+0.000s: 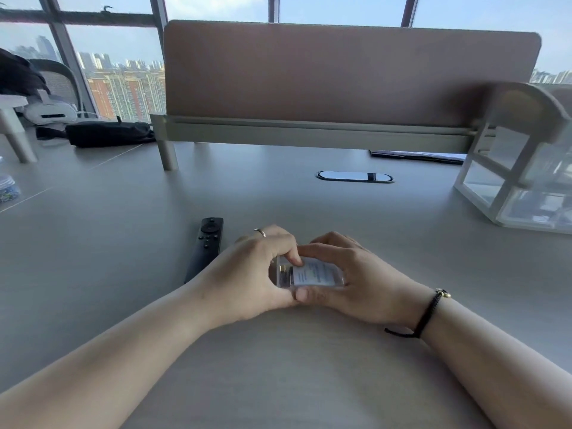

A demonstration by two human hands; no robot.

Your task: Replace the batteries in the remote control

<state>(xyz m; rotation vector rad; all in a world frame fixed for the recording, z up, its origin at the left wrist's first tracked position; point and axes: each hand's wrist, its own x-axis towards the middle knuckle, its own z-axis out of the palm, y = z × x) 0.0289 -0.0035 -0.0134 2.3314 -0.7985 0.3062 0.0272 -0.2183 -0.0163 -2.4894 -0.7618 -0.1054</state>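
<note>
Pinching a small clear battery pack (309, 272) between them, the fingers of both hands were curled round it: the left hand (247, 274) gripped its left end, the right hand (349, 274) cupped its white-labelled side. Both hands rested on the grey desk (309, 366). The black remote control (205, 247) lay button-side up just beside the left hand.

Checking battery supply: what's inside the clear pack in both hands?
Through the clear pack, a gold-tipped cell end shows at its left. A white label and the fingers cover the rest; count unknown.
</note>
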